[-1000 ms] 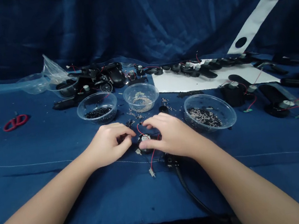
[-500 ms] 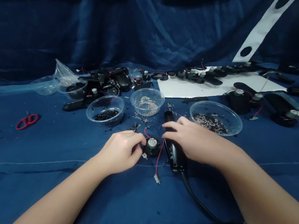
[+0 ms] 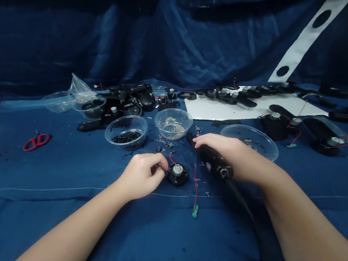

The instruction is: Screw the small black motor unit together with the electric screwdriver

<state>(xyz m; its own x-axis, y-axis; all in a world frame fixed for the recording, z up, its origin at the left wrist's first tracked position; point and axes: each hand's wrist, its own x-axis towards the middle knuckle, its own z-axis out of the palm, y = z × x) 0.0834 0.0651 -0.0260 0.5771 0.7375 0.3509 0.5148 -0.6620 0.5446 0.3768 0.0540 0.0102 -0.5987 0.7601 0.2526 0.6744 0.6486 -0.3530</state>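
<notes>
Dim light, with soft sheen on the blue curtain [image 3: 163, 40] and blur on the black tool [image 3: 213, 161].

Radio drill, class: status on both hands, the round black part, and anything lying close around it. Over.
Right hand gripping black corded tool. Left hand curled beside round black part, contact unclear. Close by: loose bits, green board, red wire.

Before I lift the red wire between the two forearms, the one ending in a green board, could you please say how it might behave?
The red wire looks thin, so it would probably flop rather than hold its shape. The green board at its near end is small, so it is likely light and may swing.
</notes>
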